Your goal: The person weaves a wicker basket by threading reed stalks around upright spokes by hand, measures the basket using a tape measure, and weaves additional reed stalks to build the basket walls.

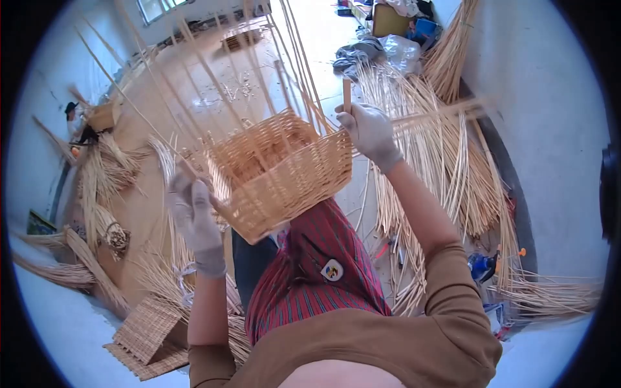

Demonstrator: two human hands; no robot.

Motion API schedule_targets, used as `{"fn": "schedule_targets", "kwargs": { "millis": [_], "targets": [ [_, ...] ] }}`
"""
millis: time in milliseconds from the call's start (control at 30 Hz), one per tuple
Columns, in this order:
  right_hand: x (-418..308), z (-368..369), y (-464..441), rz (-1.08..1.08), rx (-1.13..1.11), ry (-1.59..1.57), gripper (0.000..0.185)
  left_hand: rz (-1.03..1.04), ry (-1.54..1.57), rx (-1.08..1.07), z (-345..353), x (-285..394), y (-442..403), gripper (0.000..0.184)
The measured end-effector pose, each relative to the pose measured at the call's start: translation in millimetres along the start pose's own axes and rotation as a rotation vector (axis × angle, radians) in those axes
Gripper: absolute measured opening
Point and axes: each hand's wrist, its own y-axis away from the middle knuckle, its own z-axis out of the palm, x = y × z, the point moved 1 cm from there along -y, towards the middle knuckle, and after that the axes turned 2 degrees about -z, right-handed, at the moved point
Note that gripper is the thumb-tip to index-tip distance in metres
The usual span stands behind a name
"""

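A half-woven wicker basket (284,187) is held tilted above my lap, with long upright stakes (213,81) rising from its rim, some smeared by motion. My left hand (195,216), in a pale glove, is closed at the basket's left end, its fingers slightly blurred. At the right corner, my right hand (372,134), also gloved, grips the rim with its thumb up against a short flat wooden strip (347,96). A similar strip end (186,169) stands out above my left hand.
Loose willow rods (446,168) lie in a large heap on the right. Bundles (107,168) lie along the left, near another person (74,121). A woven panel piece (149,333) sits at lower left. Plastic bags (398,52) are piled at the back.
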Motion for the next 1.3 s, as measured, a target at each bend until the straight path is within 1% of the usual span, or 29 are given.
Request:
{"fn": "schedule_targets", "kwargs": {
  "millis": [33,100,133,167,200,233,300,367,433,467,533,600,633,700,733,767,800,833,867,900,933,1000,1033,1067,1133,1167,1200,1267,1300],
  "targets": [
    [-17.3,-12.1,-0.7,-0.017,-0.028,0.012,0.036,0.492,-0.53,0.278,6.8,2.3,-9.4,0.041],
    [-51.6,-19.9,-4.3,-0.055,-0.055,0.056,0.034,0.836,-0.915,0.323,40.2,11.9,-9.8,0.049],
    [-66.2,-20.9,-8.1,-0.099,-0.08,0.127,0.033,0.934,-0.868,-0.016,67.7,19.4,-14.6,0.054],
    [-77.5,-18.9,-10.7,-0.054,-0.099,0.119,0.021,0.883,-0.836,-0.224,94.2,13.2,-14.5,0.058],
    [-83.2,-20.5,-12.0,-0.065,-0.107,0.122,0.021,0.806,-0.797,-0.424,120.7,6.8,-14.2,0.063],
    [-89.6,-23.6,-13.5,-0.234,0.109,0.021,0.02,0.71,-0.794,-0.457,128.9,-12.6,-19.0,0.065],
    [-87.5,-33.4,-0.3,-0.432,0.241,-0.101,0.041,0.507,-0.772,-0.488,137.1,-45.5,-37.5,0.07],
    [-59.1,-31.0,37.1,-0.514,0.162,-0.288,0.035,0.265,-0.784,-0.494,134.9,-55.7,-60.7,0.07],
    [-21.6,-0.6,65.5,-0.229,-0.015,-0.274,0.033,0.278,-0.561,-0.492,120.3,-64.9,-78.7,0.062],
    [5.9,31.0,67.4,-0.083,0.055,-0.257,0.027,0.299,-0.423,-0.501,111.9,-82.0,-94.0,0.06],
    [61.7,75.4,54.5,0.467,0.04,-0.36,0.033,0.239,-0.311,-0.484,98.9,-94.2,-108.6,0.063],
    [119.7,133.1,27.3,0.525,-0.078,-0.387,0.053,0.162,-0.202,-0.461,87.1,-113.2,-122.5,0.069],
    [117.3,131.2,6.4,0.57,-0.237,-0.523,0.066,0.101,-0.076,-0.47,79.5,-127.6,-130.5,0.07],
    [132.2,175.7,-5.6,0.806,-0.354,-1.132,0.064,0.151,-0.036,-0.342,73.6,-157.6,-143.8,0.068],
    [144.1,191.2,-7.3,0.861,-0.504,-1.2,0.063,0.178,-0.018,-0.278,70.1,-173.5,-149.9,0.067],
    [129.9,176.7,-9.5,0.906,-0.518,-1.169,0.054,-0.091,0.269,-0.341,57.2,-199.0,-159.5,0.062],
    [132.2,192.1,2.9,0.814,-0.421,-1.194,0.051,-0.364,0.561,-0.386,45.3,-222.9,-163.7,0.057],
    [131.0,188.7,5.1,0.869,-0.406,-1.204,0.048,-0.228,0.261,-0.316,49.4,-242.0,-176.7,0.054],
    [130.3,185.4,6.9,0.923,-0.389,-1.215,0.048,-0.386,0.357,-0.281,54.0,-238.6,-180.7,0.051],
    [134.8,188.6,10.1,0.939,-0.357,-1.037,0.05,-0.562,0.454,-0.255,60.0,-238.2,-177.1,0.048],
    [140.3,192.8,12.2,0.948,-0.325,-0.861,0.053,-0.62,0.478,-0.264,66.4,-259.7,-179.5,0.048],
    [152.9,197.2,10.2,0.953,-0.342,-0.797,0.051,-0.632,0.328,-0.289,73.8,-293.9,-181.3,0.047],
    [156.7,197.4,6.9,0.918,-0.354,-0.809,0.052,-0.651,0.344,-0.378,79.9,-308.7,-183.2,0.042],
    [165.1,206.1,13.1,0.917,-0.317,-0.759,0.061,-0.486,0.196,-0.442,75.7,-362.0,-183.1,0.042],
    [187.6,228.2,35.9,0.956,-0.266,-0.761,0.059,-0.524,0.036,-0.469,65.7,-394.7,-174.9,0.041],
    [214.4,242.4,47.3,1.075,-0.383,-0.719,0.063,-0.542,-0.043,-0.486,60.6,-410.4,-170.5,0.041],
    [206.9,236.5,48.1,1.064,-0.402,-0.867,0.066,-0.522,-0.023,-0.466,56.7,-408.4,-169.6,0.038],
    [185.2,219.7,50.7,1.045,-0.447,-1.046,0.076,-0.805,0.504,-0.376,44.1,-397.8,-150.5,0.026],
    [182.2,218.6,42.6,1.019,-0.463,-1.091,0.079,-0.855,0.617,-0.325,41.4,-385.4,-142.3,0.024]
  ]
}}
